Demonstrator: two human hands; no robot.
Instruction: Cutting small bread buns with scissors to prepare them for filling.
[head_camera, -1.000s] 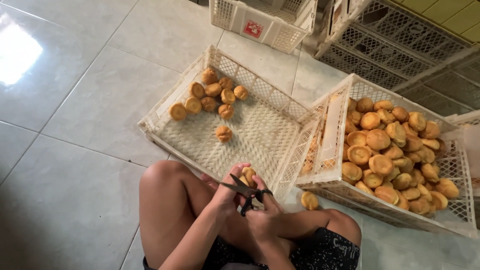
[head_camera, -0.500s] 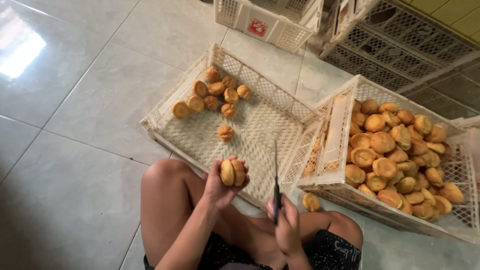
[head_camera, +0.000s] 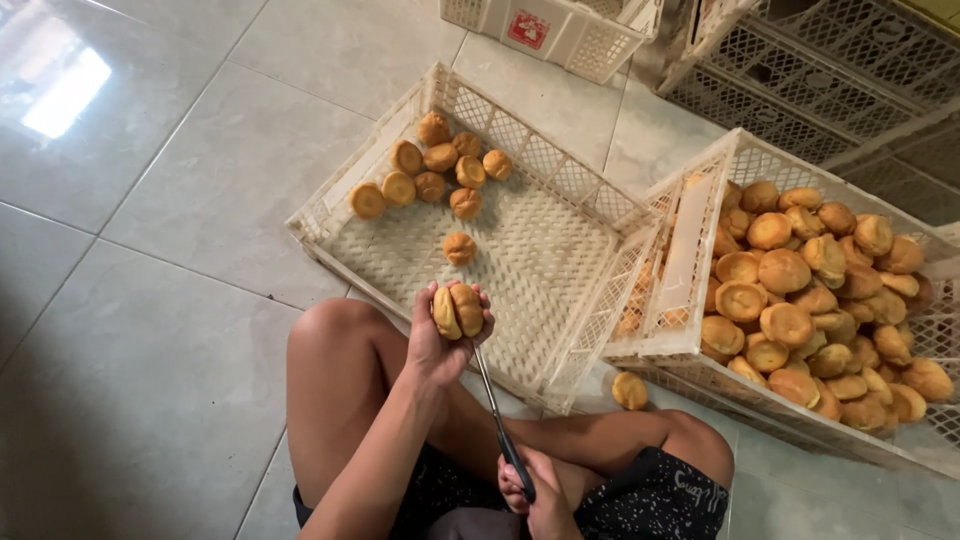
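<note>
My left hand (head_camera: 440, 340) holds a golden-brown round bun (head_camera: 458, 309), slit open down the middle, over the near edge of the left crate. My right hand (head_camera: 535, 490) sits low by my lap, gripping the black handle of a thin knife (head_camera: 495, 410) whose blade points up toward the bun. The left cream plastic crate (head_camera: 560, 250) holds several buns clustered at its far corner, plus one bun (head_camera: 459, 248) lying alone. The right crate (head_camera: 690, 240), tilted, is piled with many buns (head_camera: 800, 290).
One bun (head_camera: 630, 390) lies on the tiled floor between the crates and my knee. My bare legs are crossed in front of the crates. Stacked empty crates (head_camera: 820, 60) and a white crate (head_camera: 550, 30) stand at the back.
A second ago both hands were together cutting the bun. My left hand has since lifted the slit bun toward the left crate, and my right hand has drawn the knife back toward my lap.
</note>
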